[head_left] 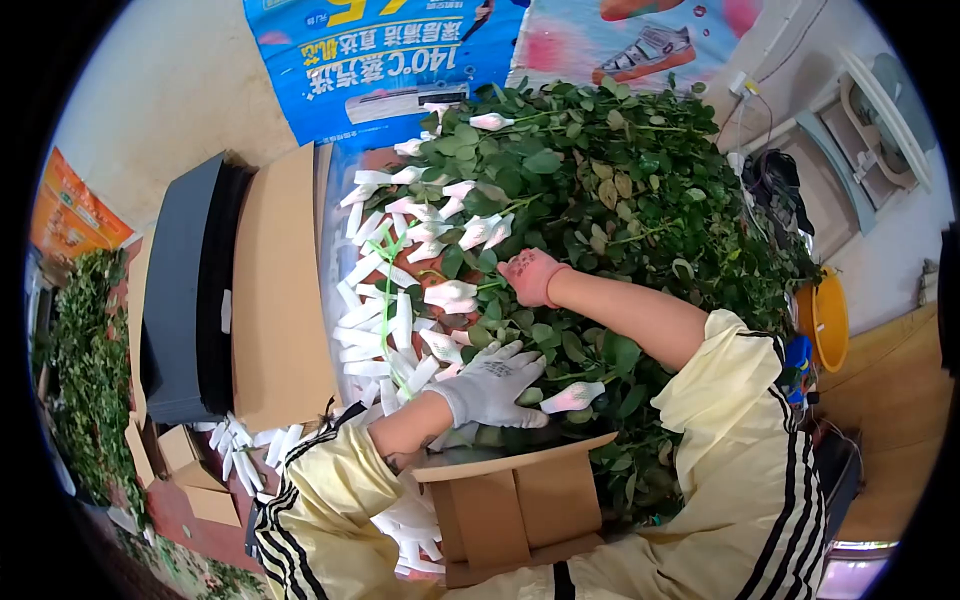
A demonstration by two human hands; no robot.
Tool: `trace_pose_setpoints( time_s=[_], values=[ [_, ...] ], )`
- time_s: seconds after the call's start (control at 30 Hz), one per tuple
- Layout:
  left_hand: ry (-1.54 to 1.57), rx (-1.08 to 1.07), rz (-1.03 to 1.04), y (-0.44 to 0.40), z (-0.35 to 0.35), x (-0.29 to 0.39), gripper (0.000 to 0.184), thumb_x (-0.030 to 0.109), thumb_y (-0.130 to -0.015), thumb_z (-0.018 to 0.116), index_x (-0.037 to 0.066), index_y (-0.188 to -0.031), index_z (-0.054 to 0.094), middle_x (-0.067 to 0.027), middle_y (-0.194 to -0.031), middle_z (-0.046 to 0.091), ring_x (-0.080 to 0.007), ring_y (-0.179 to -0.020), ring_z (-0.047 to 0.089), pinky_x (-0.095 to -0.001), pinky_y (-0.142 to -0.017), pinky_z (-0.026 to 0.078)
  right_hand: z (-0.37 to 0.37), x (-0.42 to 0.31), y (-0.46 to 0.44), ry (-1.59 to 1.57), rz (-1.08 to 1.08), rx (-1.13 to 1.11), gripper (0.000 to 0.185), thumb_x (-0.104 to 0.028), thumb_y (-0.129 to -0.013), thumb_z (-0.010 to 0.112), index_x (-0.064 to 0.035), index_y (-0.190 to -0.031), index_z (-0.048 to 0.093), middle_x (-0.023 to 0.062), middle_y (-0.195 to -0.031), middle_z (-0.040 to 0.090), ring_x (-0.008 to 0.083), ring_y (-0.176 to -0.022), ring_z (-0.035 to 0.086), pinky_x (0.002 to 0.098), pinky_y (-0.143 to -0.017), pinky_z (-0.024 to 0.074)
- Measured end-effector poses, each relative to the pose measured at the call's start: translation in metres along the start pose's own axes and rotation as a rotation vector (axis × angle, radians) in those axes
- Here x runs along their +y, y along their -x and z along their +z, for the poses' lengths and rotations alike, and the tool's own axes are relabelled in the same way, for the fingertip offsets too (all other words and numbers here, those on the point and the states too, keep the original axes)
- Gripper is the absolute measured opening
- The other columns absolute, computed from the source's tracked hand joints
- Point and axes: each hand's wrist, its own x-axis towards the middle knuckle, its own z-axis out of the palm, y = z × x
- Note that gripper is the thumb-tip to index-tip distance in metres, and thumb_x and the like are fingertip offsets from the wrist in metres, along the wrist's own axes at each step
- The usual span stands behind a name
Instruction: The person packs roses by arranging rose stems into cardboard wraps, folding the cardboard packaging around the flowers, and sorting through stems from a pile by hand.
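Observation:
My right hand (530,277), in a pink glove, is closed over the leafy stems, apparently round the stem of a rose (452,296) whose bud wears a white sleeve and points left. The grip itself is partly hidden. My left hand (495,385), in a pale grey glove, lies palm down with fingers spread over leaves near the front of the pile. Just right of its fingertips is another sleeved rose (573,397). More sleeved buds (485,231) line the left edge of the green foliage (640,190).
Many loose white sleeves (375,335) lie left of the stems, with green ties (388,300) across them. A cardboard box (520,510) stands right before me. Cardboard sheets (285,290) and dark panels (185,290) stand at left. A yellow basin (828,318) is at right.

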Motion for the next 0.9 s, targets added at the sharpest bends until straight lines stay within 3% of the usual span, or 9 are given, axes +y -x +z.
trace_pose_setpoints(
  time_s=[0.03, 0.2, 0.37, 0.43, 0.53, 0.67, 0.73, 0.83, 0.9],
  values=[
    [0.088, 0.030, 0.023, 0.000, 0.001, -0.005, 0.088, 0.061, -0.079, 0.052, -0.004, -0.136, 0.030, -0.0214, -0.142, 0.030, -0.0385, -0.133, 0.022, -0.0434, -0.110, 0.016, -0.003, 0.005, -0.004, 0.022, 0.009, -0.141, 0.034, -0.015, -0.075, 0.051, -0.0031, -0.106, 0.053, 0.0189, -0.113, 0.057, 0.0257, -0.104, 0.058, 0.0343, -0.088, 0.0446],
    [0.652, 0.184, 0.123, 0.018, -0.016, -0.044, 0.064, 0.045, -0.088, 0.051, -0.004, -0.128, 0.042, -0.0219, -0.128, 0.047, -0.0337, -0.120, 0.045, -0.0385, -0.101, 0.035, -0.030, 0.042, 0.029, -0.149, 0.004, 0.329, 0.035, -0.017, -0.075, 0.054, -0.0076, -0.109, 0.055, 0.0125, -0.111, 0.060, 0.0282, -0.107, 0.055, 0.0343, -0.095, 0.0403],
    [1.097, 0.330, -0.142, 0.027, -0.019, -0.128, 0.045, 0.033, -0.089, 0.056, -0.001, -0.119, 0.053, -0.0126, -0.103, 0.063, -0.0215, -0.097, 0.061, -0.0332, -0.088, 0.046, -0.053, 0.061, 0.071, -0.074, 0.088, 0.287, 0.035, -0.021, -0.073, 0.058, -0.0006, -0.101, 0.058, 0.0154, -0.106, 0.060, 0.0294, -0.108, 0.052, 0.0358, -0.095, 0.0397],
    [0.439, 0.628, -0.396, 0.019, -0.021, -0.135, 0.038, 0.026, -0.089, 0.056, 0.001, -0.118, 0.054, -0.0143, -0.107, 0.062, -0.0224, -0.097, 0.060, -0.0330, -0.085, 0.047, -0.051, 0.074, 0.076, -0.099, 0.002, 0.625, 0.032, -0.023, -0.072, 0.059, 0.0024, -0.092, 0.060, 0.0172, -0.104, 0.060, 0.0298, -0.107, 0.052, 0.0352, -0.094, 0.0398],
    [-0.019, 0.506, -0.303, 0.002, -0.010, -0.141, 0.046, 0.024, -0.078, 0.058, 0.006, -0.120, 0.053, -0.0165, -0.106, 0.059, -0.0323, -0.098, 0.057, -0.0392, -0.085, 0.045, -0.080, 0.083, 0.105, 0.304, 0.212, 0.515, 0.032, -0.024, -0.073, 0.058, 0.0029, -0.091, 0.060, 0.0179, -0.103, 0.059, 0.0300, -0.105, 0.052, 0.0347, -0.092, 0.0403],
    [0.042, 0.407, -0.439, -0.010, -0.012, -0.141, 0.044, 0.028, -0.077, 0.057, 0.008, -0.117, 0.056, -0.0143, -0.101, 0.061, -0.0304, -0.097, 0.058, -0.0388, -0.086, 0.044, -0.121, 0.116, 0.178, 0.364, 0.552, 0.891, 0.029, -0.019, -0.077, 0.054, 0.0044, -0.095, 0.056, 0.0180, -0.091, 0.060, 0.0318, -0.101, 0.054, 0.0379, -0.087, 0.0426],
    [-0.040, 0.441, -0.411, -0.015, -0.003, -0.151, 0.032, 0.033, -0.079, 0.052, 0.013, -0.103, 0.061, -0.0136, -0.095, 0.063, -0.0319, -0.092, 0.060, -0.0430, -0.080, 0.046, -0.142, 0.167, 0.226, -0.046, 0.557, 1.159, 0.025, -0.016, -0.081, 0.050, 0.0031, -0.095, 0.057, 0.0189, -0.096, 0.060, 0.0338, -0.100, 0.055, 0.0407, -0.084, 0.0445],
    [-0.104, 0.295, -0.478, -0.013, -0.017, -0.132, 0.029, 0.031, -0.081, 0.049, 0.012, -0.099, 0.061, -0.0145, -0.100, 0.061, -0.0321, -0.096, 0.058, -0.0433, -0.084, 0.044, -0.159, 0.304, 0.341, 0.204, 0.848, 1.160, 0.029, -0.013, -0.085, 0.045, -0.0009, -0.110, 0.054, 0.0173, -0.115, 0.055, 0.0338, -0.105, 0.053, 0.0404, -0.086, 0.0445],
    [-0.089, 0.303, -0.507, -0.019, -0.012, -0.143, 0.028, 0.031, -0.082, 0.048, 0.010, -0.097, 0.061, -0.0161, -0.100, 0.060, -0.0325, -0.099, 0.056, -0.0428, -0.086, 0.043, -0.176, 0.341, 0.405, -0.156, 0.926, 1.492, 0.039, -0.013, -0.088, 0.042, -0.0040, -0.126, 0.047, 0.0133, -0.129, 0.048, 0.0283, -0.117, 0.047, 0.0358, -0.096, 0.0388]
  ],
)
